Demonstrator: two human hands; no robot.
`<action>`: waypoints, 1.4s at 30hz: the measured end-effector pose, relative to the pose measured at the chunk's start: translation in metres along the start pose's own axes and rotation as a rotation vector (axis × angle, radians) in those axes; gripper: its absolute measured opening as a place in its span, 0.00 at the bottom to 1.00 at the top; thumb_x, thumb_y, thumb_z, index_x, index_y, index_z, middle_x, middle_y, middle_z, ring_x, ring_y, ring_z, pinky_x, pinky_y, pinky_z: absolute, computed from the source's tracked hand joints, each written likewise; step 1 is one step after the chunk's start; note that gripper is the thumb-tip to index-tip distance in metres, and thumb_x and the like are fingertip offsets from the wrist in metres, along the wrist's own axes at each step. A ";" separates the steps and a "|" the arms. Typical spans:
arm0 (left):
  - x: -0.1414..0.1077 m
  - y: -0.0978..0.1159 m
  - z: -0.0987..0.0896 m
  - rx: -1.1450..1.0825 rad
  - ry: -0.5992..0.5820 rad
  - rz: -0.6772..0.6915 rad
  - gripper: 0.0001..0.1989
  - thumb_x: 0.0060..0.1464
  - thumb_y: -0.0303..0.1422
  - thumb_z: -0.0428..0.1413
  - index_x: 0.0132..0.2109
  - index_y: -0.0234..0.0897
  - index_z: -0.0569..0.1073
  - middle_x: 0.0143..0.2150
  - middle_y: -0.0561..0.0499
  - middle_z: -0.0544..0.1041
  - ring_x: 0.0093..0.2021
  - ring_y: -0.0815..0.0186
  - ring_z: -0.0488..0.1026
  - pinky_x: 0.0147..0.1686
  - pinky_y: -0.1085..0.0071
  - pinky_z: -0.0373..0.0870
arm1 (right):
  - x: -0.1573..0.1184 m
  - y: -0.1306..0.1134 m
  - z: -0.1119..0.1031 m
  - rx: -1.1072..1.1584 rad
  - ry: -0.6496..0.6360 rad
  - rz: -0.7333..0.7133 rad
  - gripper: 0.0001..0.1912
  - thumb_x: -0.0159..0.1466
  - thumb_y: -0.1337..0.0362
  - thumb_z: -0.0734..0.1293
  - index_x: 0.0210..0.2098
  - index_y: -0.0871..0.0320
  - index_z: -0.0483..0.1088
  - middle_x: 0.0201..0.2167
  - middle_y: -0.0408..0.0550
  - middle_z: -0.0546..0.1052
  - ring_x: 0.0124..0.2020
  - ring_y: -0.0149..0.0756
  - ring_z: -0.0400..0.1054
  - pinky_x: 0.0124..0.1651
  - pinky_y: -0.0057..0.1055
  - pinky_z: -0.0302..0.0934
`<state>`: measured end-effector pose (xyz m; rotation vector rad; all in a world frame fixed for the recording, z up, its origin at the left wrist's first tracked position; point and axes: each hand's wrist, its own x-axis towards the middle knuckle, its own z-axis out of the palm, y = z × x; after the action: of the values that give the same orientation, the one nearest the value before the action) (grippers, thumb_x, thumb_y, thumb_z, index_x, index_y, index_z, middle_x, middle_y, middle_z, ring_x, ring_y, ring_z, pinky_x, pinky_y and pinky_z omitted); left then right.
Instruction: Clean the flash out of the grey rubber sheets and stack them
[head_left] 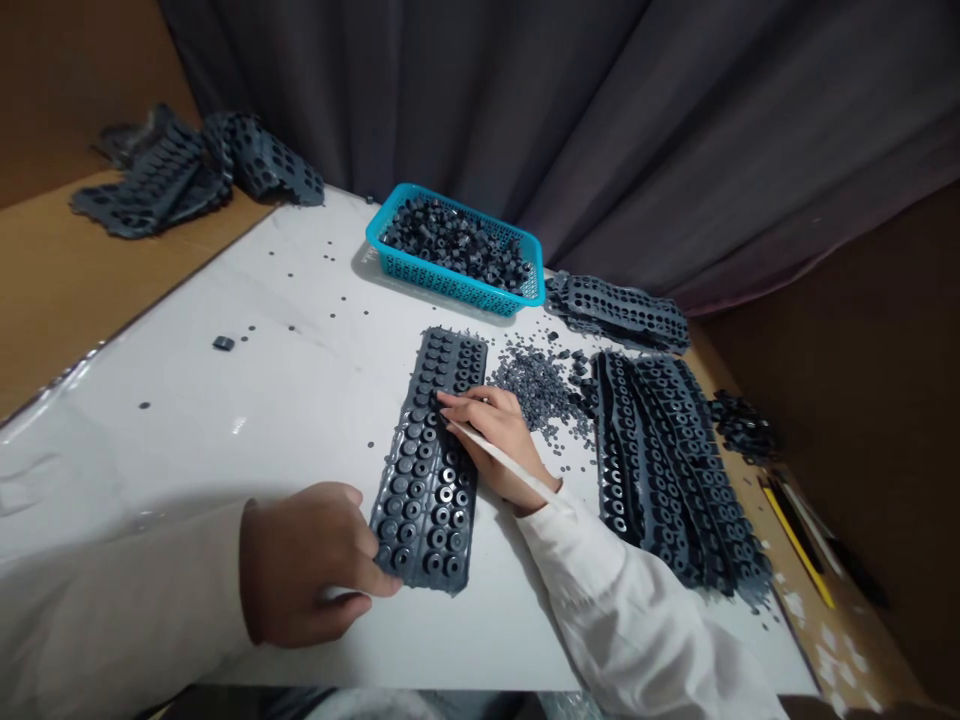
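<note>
A dark grey moulded rubber sheet (pixel 431 480) lies lengthwise on the white table, covered in rows of round raised parts, many with a hole in the middle. My left hand (pixel 319 560) is closed at its near left corner, with the fingertips on the edge. My right hand (pixel 499 445) rests over the sheet's right half, closed around a thin white stick (pixel 514 468). The stick's tip is at the raised parts near the middle, partly hidden by my fingers. Just beyond that hand is a pile of tiny grey discs (pixel 536 385).
A turquoise basket (pixel 450 285) of small black rubber pieces stands at the back. Similar sheets (pixel 667 460) lie stacked on the right, with punched sheets (pixel 630 310) behind. Crumpled sheet scraps (pixel 165 180) sit far left. A yellow pencil-like tool (pixel 799 545) lies on the right edge.
</note>
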<state>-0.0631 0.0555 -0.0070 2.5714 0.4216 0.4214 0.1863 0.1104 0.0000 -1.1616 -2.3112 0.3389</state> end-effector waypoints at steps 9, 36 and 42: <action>0.001 0.001 0.001 0.004 0.011 0.007 0.15 0.48 0.30 0.52 0.45 0.48 0.70 0.27 0.56 0.74 0.27 0.66 0.70 0.39 0.67 0.63 | 0.007 0.013 -0.001 -0.269 0.082 -0.057 0.08 0.67 0.66 0.59 0.41 0.54 0.69 0.51 0.46 0.74 0.45 0.40 0.63 0.47 0.39 0.54; 0.002 -0.002 0.008 -0.078 0.067 0.028 0.15 0.47 0.29 0.51 0.42 0.48 0.72 0.22 0.56 0.72 0.22 0.66 0.67 0.31 0.66 0.59 | 0.013 0.006 -0.005 0.363 0.036 0.168 0.05 0.64 0.62 0.63 0.36 0.55 0.70 0.44 0.50 0.76 0.48 0.39 0.69 0.50 0.40 0.61; 0.003 -0.002 0.002 -0.070 0.065 0.039 0.14 0.47 0.29 0.53 0.42 0.47 0.72 0.25 0.55 0.75 0.24 0.66 0.70 0.34 0.67 0.62 | 0.016 0.003 -0.007 0.096 -0.058 0.035 0.06 0.65 0.67 0.60 0.39 0.55 0.68 0.46 0.48 0.76 0.49 0.40 0.67 0.53 0.44 0.56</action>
<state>-0.0604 0.0569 -0.0089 2.5070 0.3733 0.5254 0.1843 0.1253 0.0103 -1.1601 -2.2990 0.4971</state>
